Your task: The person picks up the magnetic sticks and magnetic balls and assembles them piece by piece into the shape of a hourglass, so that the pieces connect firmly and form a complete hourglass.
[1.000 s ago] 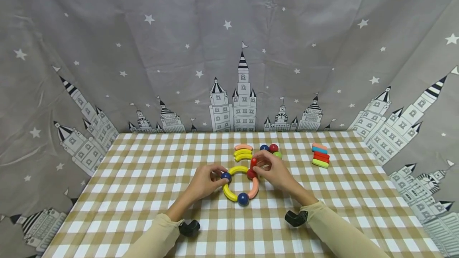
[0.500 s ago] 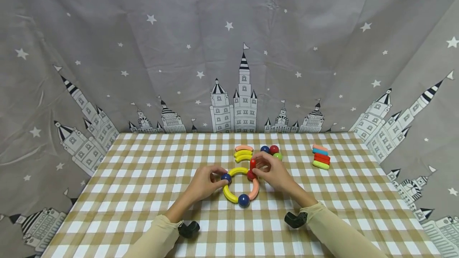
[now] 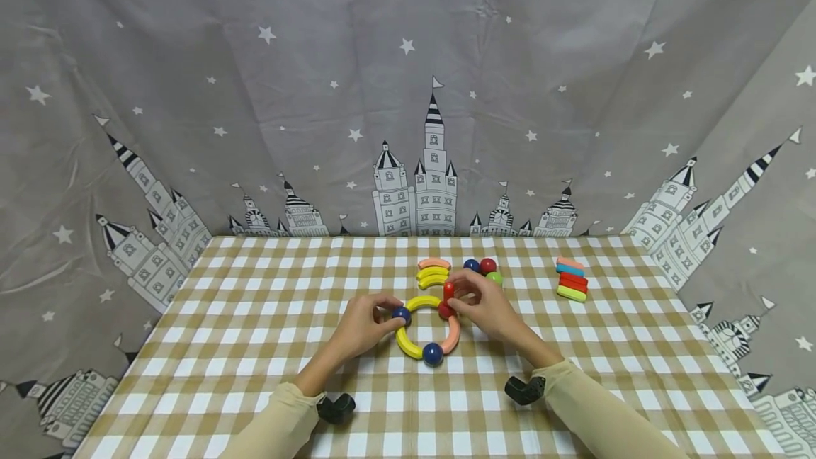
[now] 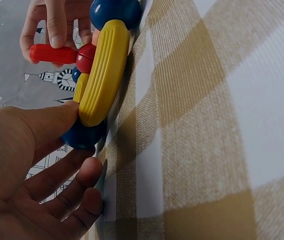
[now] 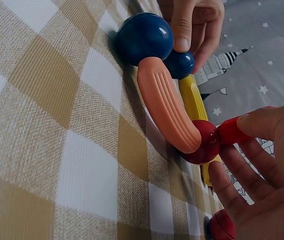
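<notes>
Two curved yellow magnetic sticks, a curved peach stick [image 5: 168,105], two blue balls and a red ball [image 3: 445,312] form a ring on the checked cloth. My left hand [image 3: 365,324] pinches the ring's left blue ball [image 3: 401,314] between thumb and fingers. At the ring's back right, my right hand [image 3: 487,303] pinches a short red stick [image 4: 54,53], which stands upright with its lower end against the red ball. The front blue ball [image 3: 433,354] joins the yellow stick [image 4: 104,75] and the peach one; neither hand touches it.
Behind the ring lie spare curved sticks [image 3: 433,273], one peach and two yellow. Beside them is a cluster of balls, including a blue ball [image 3: 471,265], a red one [image 3: 487,265] and a green one [image 3: 494,278]. Several coloured straight sticks [image 3: 571,280] lie farther right.
</notes>
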A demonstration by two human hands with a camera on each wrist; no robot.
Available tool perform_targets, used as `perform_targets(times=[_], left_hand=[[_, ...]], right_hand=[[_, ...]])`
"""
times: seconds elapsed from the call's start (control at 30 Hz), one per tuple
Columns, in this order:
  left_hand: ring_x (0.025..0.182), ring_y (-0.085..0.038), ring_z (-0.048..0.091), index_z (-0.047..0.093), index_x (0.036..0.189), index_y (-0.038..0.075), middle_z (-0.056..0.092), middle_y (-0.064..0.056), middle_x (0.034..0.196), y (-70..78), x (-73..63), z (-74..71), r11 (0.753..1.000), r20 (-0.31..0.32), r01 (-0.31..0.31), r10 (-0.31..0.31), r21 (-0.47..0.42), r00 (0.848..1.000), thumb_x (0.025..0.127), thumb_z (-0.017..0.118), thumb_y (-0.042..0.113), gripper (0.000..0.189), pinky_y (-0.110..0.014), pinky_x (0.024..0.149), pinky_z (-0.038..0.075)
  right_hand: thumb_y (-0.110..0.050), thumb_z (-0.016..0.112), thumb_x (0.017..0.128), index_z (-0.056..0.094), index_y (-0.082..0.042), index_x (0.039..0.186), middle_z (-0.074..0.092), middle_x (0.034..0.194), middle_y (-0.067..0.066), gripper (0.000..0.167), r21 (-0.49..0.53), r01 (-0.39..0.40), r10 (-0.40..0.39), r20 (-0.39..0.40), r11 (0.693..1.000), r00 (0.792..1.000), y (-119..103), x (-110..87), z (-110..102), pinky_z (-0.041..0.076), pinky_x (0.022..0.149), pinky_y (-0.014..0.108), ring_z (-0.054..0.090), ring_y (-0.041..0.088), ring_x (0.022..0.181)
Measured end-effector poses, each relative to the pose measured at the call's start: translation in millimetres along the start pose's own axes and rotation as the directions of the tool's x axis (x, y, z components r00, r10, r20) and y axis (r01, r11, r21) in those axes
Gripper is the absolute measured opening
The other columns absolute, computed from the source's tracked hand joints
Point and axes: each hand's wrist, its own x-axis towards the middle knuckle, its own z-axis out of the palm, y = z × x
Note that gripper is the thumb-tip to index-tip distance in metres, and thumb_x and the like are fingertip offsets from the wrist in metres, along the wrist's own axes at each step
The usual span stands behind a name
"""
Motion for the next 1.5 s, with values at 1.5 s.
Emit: perform_targets(times=[1.5], left_hand=[[0.071, -0.012, 0.056, 0.076, 0.11, 0.009, 0.072, 0.002, 0.097, -1.1, -2.6, 0.6, 1.0, 0.002, -0.018, 0.018, -0.003, 1.0, 0.089, 0.082, 0.014, 0.023, -0.024, 0.061, 0.046]], right_hand=[[-0.009, 0.082, 0.087, 0.07, -0.004, 0.119, 0.071, 0.106, 0.016, 0.034, -0.442, -0.122, 0.013, -0.241, 0.889, 0.97, 70.3, -84.4, -159.4, 0.052, 0.071, 0.028, 0.064, 0.026, 0.086]])
